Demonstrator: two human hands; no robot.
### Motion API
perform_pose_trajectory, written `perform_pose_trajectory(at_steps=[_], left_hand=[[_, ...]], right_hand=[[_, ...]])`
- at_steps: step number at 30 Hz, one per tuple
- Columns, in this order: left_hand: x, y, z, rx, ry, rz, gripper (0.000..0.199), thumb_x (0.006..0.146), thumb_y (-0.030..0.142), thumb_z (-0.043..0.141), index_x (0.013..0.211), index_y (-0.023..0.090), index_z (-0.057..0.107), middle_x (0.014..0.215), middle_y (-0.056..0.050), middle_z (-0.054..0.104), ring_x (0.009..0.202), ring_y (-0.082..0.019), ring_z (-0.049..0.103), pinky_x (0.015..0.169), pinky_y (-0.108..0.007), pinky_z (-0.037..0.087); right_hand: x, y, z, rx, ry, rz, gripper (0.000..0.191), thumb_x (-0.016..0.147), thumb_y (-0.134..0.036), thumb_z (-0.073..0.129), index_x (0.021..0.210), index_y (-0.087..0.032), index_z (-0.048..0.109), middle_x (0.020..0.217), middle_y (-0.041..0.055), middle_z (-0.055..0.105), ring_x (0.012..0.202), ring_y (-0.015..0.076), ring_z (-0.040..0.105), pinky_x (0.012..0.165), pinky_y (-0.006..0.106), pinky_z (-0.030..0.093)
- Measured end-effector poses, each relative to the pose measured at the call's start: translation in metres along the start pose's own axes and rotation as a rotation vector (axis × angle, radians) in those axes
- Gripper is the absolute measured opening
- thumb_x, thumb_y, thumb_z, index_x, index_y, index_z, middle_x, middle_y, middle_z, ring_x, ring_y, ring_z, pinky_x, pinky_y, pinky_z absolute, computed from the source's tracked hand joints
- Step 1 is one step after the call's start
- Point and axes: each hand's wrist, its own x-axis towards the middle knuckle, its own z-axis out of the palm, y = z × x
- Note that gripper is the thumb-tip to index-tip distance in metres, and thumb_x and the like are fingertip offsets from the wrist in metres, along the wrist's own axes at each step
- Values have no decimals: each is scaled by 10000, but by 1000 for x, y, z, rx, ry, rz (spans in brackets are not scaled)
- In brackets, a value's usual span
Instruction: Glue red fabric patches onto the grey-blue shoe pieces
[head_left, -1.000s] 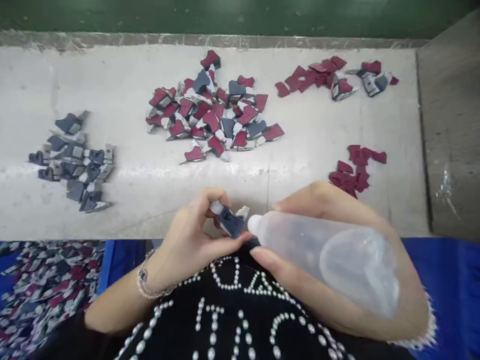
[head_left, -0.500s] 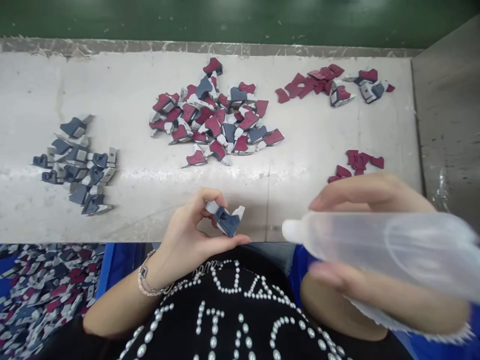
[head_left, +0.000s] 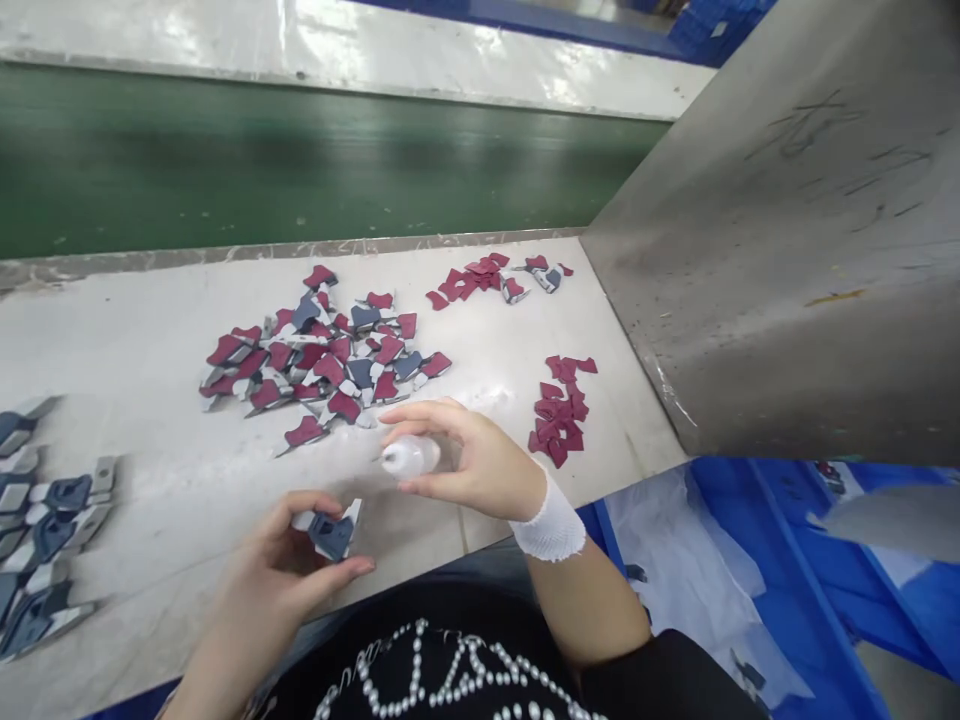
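Observation:
Between thumb and fingers my left hand (head_left: 289, 575) holds a small blue-and-white part (head_left: 332, 533), above the table's front edge. My right hand (head_left: 457, 455), with a white wristband, grips a translucent squeeze bottle (head_left: 411, 456); its tip points left, up and to the right of the part, not touching it. Beyond the hands lies a pile of red, blue and white parts (head_left: 328, 368). Thin red pieces (head_left: 559, 415) sit to the right of my right hand, and more red pieces (head_left: 469, 278) lie farther back.
Blue-and-grey parts (head_left: 52, 535) lie at the left on the white table (head_left: 172, 500). A metal panel (head_left: 780, 240) rises along the right side. Behind runs a green belt (head_left: 300, 170). Blue crates (head_left: 795, 560) holding plastic sheeting stand at the lower right.
The view has turned to the right. My right hand has brought the bottle closer to the part, and the bottle now appears nearly end-on. My left hand still holds the part.

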Motion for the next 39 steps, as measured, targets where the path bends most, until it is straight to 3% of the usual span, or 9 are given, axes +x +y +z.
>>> perform_pose_trajectory(at_steps=[4, 7, 10, 12, 16, 22, 28, 35, 39], left_hand=[[0, 0, 0, 38, -32, -24, 579, 488, 458, 906, 885, 229, 551, 643, 46, 572, 563, -119, 494, 496, -186, 392], [1, -1, 3, -4, -45, 18, 577, 464, 446, 919, 792, 209, 508, 833, 19, 599, 611, -116, 566, 529, -192, 454], [1, -3, 5, -76, -29, 45, 564, 485, 414, 921, 786, 205, 493, 1021, 14, 566, 665, -101, 616, 599, -191, 522], [2, -4, 5, -113, -47, 36, 548, 518, 395, 916, 827, 213, 502, 1049, 17, 553, 664, -94, 634, 624, -190, 548], [6, -6, 7, -191, -267, -18, 471, 628, 365, 872, 902, 222, 517, 1019, -11, 596, 834, -208, 727, 713, -259, 602], [3, 2, 25, -199, -345, 0, 398, 718, 366, 806, 981, 235, 537, 872, -24, 678, 883, -234, 723, 726, -310, 602], [0, 7, 28, -182, -285, 57, 351, 736, 330, 796, 957, 234, 540, 900, -2, 646, 734, -131, 651, 643, -221, 536], [2, 9, 31, -120, -234, 110, 309, 757, 345, 763, 947, 227, 549, 912, -5, 606, 721, -129, 607, 640, -235, 510], [2, 9, 34, -98, -235, 124, 317, 759, 358, 755, 954, 226, 542, 921, -13, 608, 716, -138, 609, 631, -247, 519]], right_hand=[[17, -1, 11, -165, 72, 19, 337, 793, -101, 784, 1085, -246, 701, 1085, 3, 713, 1086, 235, 593, 956, 393, 524], [15, 1, 9, -262, 83, 2, 519, 748, -92, 828, 1194, -294, 655, 1202, -23, 693, 1126, 206, 603, 1013, 330, 507], [-12, 6, -15, -382, 193, 39, 566, 789, -134, 795, 1288, -296, 581, 1328, -1, 622, 1220, 212, 564, 1112, 341, 430], [-37, 15, -38, -493, 353, 140, 358, 847, -154, 707, 1186, -234, 629, 1202, 77, 663, 1143, 283, 592, 1059, 483, 442], [-74, 42, -72, -650, 504, 300, 261, 822, -141, 652, 1083, -148, 654, 1097, 147, 668, 1053, 357, 594, 947, 588, 444], [-67, 60, -72, -681, 509, 371, 177, 880, -128, 547, 1018, -153, 654, 1024, 115, 655, 866, 241, 637, 799, 391, 511], [-57, 50, -75, -696, 390, 352, 124, 942, -207, 531, 911, -167, 644, 868, 83, 651, 878, 258, 602, 791, 379, 453], [-55, 45, -74, -637, 275, 386, 78, 931, -230, 564, 955, -171, 610, 729, 15, 606, 733, 210, 579, 668, 327, 420], [-47, 46, -72, -627, 280, 396, 99, 871, -246, 648, 909, -173, 592, 842, 42, 616, 795, 215, 583, 691, 327, 429]])
